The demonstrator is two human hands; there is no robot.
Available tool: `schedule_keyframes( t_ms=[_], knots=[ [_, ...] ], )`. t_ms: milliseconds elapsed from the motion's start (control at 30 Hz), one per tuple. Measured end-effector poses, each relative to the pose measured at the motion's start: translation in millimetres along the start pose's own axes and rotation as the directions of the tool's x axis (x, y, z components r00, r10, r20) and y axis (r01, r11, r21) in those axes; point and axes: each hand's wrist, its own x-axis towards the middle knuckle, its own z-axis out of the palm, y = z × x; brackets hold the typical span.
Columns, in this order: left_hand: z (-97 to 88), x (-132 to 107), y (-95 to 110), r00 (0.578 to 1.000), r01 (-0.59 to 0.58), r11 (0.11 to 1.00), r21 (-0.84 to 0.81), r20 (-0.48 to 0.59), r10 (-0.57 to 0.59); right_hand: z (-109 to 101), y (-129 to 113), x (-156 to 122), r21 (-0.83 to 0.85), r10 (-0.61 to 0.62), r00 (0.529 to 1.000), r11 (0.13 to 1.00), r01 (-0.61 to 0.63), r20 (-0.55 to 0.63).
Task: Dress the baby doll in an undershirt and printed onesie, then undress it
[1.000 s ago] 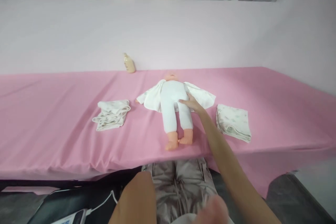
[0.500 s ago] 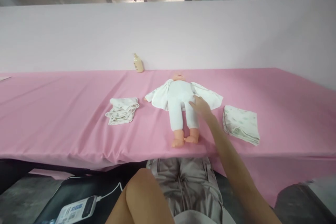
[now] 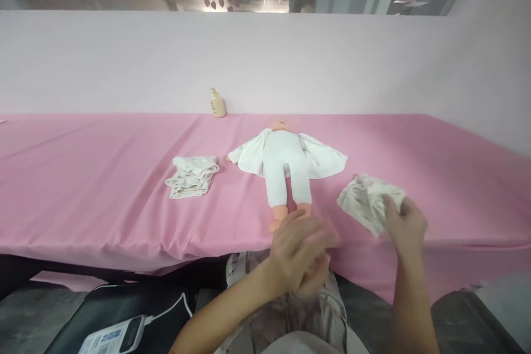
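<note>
A baby doll (image 3: 284, 149) with a white body lies on its back, its feet toward me. An open white top (image 3: 323, 159) spreads out on both sides beneath it. My right hand (image 3: 404, 224) pinches the near right corner of a patterned white folded cloth (image 3: 365, 199), which is partly raised and rumpled. In front of the doll's feet is my left hand (image 3: 301, 249), blurred by motion, its fingers apart and holding nothing; it covers part of the feet.
A second folded cloth (image 3: 193, 177) lies left of the doll. A pale yellow pump bottle (image 3: 217, 104) stands by the wall at the back. Everything rests on a pink sheet (image 3: 103, 188). A white device (image 3: 114, 336) with a cable lies at lower left.
My right hand has left the doll's hip, moved right and taken hold of the folded cloth, lifting its corner. My left hand has come up in front of the doll's feet.
</note>
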Motion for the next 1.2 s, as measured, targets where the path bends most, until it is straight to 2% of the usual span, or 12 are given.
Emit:
schedule_keyframes(
  t_ms=[67, 133, 200, 300, 400, 467, 600, 733, 833, 1033, 1133, 1200],
  knots=[
    [4.9, 13, -2, 0.999, -0.039, 0.999, -0.031, 0.015, 0.039, -1, -47, -14, 0.293, -0.03, 0.999, 0.955, 0.034, -0.017],
    [8.7, 28, -4, 0.999, -0.008, 0.99, -0.142, 0.052, 0.015, -4, -93, -30, 0.449, -0.149, 0.971, 0.892, 0.05, 0.188],
    [8.7, 39, -1, 0.997, 0.065, 0.955, -0.29, 0.06, -0.049, -8, -127, -44, 0.592, -0.388, 0.826, 0.802, 0.084, 0.408],
    [-4.2, 50, 13, 0.992, 0.116, 0.912, -0.394, -0.003, -0.127, -17, -154, -45, 0.709, -0.571, 0.652, 0.702, 0.072, 0.499],
    [-32.5, 63, 30, 0.987, 0.133, 0.928, -0.347, -0.04, -0.157, -29, -166, -25, 0.759, -0.652, 0.559, 0.648, 0.059, 0.513],
    [-56.6, 77, 38, 0.979, 0.106, 0.957, -0.271, -0.141, -0.148, -39, -173, -8, 0.798, -0.662, 0.615, 0.597, 0.085, 0.43],
    [-108.1, 109, 44, 0.931, 0.005, 0.989, -0.146, -0.359, -0.057, -59, -190, 20, 0.887, -0.542, 0.84, 0.407, 0.218, 0.042],
    [-151.0, 147, 41, 0.891, -0.114, 0.993, 0.016, -0.441, 0.109, -55, -209, 49, 0.927, -0.48, 0.876, 0.304, 0.22, -0.051],
    [-164.8, 174, 20, 0.892, -0.125, 0.986, 0.112, -0.421, 0.161, -15, -214, 80, 0.946, -0.391, 0.92, 0.306, 0.111, 0.018],
    [-144.4, 170, -81, 0.954, 0.167, 0.949, 0.268, -0.288, -0.086, 106, -164, 108, 0.695, -0.069, 0.901, 0.662, -0.281, 0.429],
    [-130.5, 155, -125, 0.965, 0.192, 0.86, 0.473, -0.249, -0.079, 146, -134, 91, 0.378, -0.072, 0.948, 0.924, -0.053, 0.309],
    [-124.4, 149, -137, 0.952, 0.22, 0.776, 0.591, -0.304, -0.038, 165, -125, 75, 0.211, -0.29, 0.936, 0.946, 0.248, 0.2]
  ],
)
